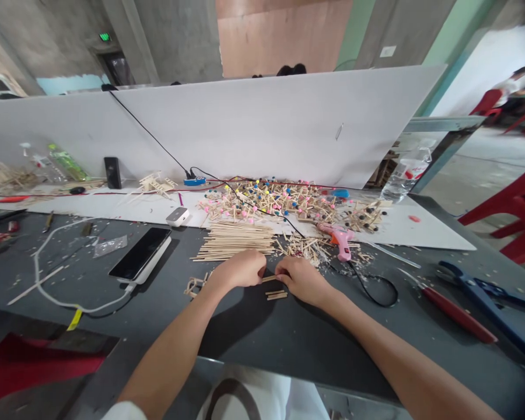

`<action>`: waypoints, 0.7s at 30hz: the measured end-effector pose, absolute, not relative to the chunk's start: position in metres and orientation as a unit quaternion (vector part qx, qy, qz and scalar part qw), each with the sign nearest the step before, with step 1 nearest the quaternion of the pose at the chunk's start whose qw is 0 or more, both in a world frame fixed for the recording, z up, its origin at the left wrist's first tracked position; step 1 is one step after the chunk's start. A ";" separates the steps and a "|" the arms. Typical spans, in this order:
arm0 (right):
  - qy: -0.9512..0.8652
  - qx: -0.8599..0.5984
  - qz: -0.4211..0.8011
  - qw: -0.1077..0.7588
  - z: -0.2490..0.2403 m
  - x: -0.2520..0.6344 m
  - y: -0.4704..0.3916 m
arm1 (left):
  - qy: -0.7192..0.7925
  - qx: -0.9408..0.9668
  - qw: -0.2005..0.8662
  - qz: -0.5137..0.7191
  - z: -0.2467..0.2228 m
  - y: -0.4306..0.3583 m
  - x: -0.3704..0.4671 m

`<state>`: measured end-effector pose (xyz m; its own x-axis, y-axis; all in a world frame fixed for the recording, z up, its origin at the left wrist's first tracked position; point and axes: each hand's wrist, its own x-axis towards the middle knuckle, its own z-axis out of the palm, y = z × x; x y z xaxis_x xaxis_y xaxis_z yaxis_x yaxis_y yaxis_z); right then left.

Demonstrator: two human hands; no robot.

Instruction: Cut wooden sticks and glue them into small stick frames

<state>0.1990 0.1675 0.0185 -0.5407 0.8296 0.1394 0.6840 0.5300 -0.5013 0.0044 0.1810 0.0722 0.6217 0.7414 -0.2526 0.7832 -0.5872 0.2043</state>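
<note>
My left hand (245,268) and my right hand (301,280) meet over the dark table, fingers pinched at the two ends of a short wooden stick (269,279). A few cut stick pieces (276,295) lie side by side just below it. Behind my left hand spreads a stack of long wooden sticks (234,239). A small frame of glued sticks (195,285) rests beside my left wrist, partly covered by the forearm. Short stick offcuts (306,248) are heaped behind my right hand. Near them lies a pink glue gun (342,240).
Stick pieces with coloured balls (266,198) pile up along a white board (262,128). A phone (140,254) with a white cable is on the left. On the right are a red-handled tool (459,315), blue-handled cutters (485,297) and a water bottle (406,172).
</note>
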 end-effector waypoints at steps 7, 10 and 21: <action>-0.832 -0.474 0.207 0.200 0.021 0.202 0.173 | 0.444 0.879 0.155 -0.078 0.071 0.183 0.003; -0.822 -0.497 0.204 0.189 0.022 0.202 0.172 | 0.440 0.882 0.153 -0.076 0.069 0.183 0.002; -0.798 -0.524 0.181 0.236 0.026 0.206 0.171 | 0.448 0.876 0.157 -0.086 0.070 0.183 0.003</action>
<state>0.2058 0.1714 0.0261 -0.3392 0.9218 0.1876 0.7508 0.3854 -0.5365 0.0025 0.1829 0.0696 0.5841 0.7574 -0.2917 0.8116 -0.5496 0.1980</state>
